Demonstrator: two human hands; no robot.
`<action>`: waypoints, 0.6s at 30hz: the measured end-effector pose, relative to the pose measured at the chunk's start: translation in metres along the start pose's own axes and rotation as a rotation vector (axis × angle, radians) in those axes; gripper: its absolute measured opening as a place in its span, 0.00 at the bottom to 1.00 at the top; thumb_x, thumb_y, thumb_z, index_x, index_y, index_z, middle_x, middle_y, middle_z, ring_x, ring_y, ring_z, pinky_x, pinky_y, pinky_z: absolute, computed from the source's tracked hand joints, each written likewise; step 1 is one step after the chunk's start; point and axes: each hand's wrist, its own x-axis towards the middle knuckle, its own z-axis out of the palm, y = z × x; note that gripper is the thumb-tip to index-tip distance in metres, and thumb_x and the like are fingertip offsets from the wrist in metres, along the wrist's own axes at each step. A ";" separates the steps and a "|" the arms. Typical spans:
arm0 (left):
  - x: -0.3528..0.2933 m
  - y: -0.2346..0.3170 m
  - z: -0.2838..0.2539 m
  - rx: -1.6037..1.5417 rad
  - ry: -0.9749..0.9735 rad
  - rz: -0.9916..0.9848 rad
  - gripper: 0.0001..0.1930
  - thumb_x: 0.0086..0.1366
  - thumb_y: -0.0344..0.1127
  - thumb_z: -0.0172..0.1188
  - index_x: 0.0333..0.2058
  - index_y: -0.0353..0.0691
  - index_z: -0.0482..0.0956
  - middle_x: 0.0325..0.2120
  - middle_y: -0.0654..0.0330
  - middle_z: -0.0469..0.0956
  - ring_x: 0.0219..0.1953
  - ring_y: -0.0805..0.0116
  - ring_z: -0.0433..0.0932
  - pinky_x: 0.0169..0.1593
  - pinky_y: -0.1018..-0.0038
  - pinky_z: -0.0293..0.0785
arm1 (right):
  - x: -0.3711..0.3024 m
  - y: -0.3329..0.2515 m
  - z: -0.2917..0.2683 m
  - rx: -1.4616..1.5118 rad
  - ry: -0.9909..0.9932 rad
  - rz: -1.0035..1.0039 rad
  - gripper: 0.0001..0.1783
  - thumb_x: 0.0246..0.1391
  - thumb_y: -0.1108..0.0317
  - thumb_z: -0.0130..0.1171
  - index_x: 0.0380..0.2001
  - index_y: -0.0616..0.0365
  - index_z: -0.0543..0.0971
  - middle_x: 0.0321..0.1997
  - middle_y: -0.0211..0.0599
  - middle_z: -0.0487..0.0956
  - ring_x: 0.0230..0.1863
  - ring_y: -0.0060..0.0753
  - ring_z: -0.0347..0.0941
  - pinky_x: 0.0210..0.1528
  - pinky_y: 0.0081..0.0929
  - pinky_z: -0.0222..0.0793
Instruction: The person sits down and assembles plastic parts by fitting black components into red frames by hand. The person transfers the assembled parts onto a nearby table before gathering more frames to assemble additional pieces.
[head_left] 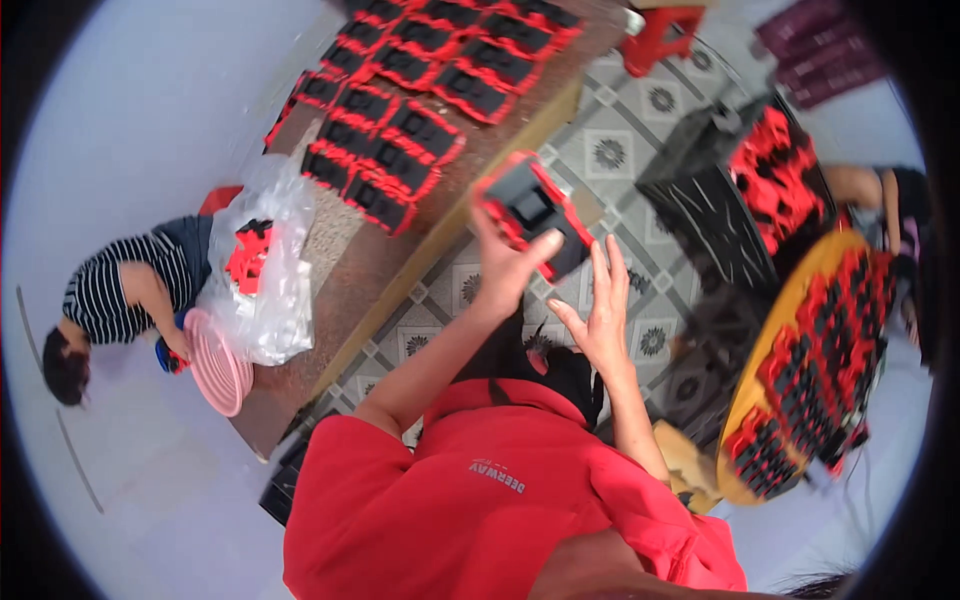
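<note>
Patterned floor (609, 153); left fingers (543, 249) grip red-edged black piece (533, 206), rectangular; right fingers (617, 268) spread.

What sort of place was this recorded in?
Probably an assembly or packing workshop: rows of matching red-and-black pieces cover much of a table, more crowd a round yellow tabletop, and others lie in a black box.

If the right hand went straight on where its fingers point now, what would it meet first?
The right hand might first brush the black-and-red part in the left hand; past it, the tiled floor lies below. Depth is unclear.
</note>
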 end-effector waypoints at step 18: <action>0.338 0.112 -0.523 0.255 0.686 -0.114 0.30 0.52 0.43 0.72 0.53 0.52 0.70 0.45 0.62 0.77 0.44 0.58 0.78 0.41 0.53 0.77 | -0.035 0.105 0.070 -0.175 -0.311 0.668 0.29 0.53 0.67 0.64 0.58 0.57 0.69 0.58 0.48 0.71 0.51 0.50 0.73 0.49 0.37 0.73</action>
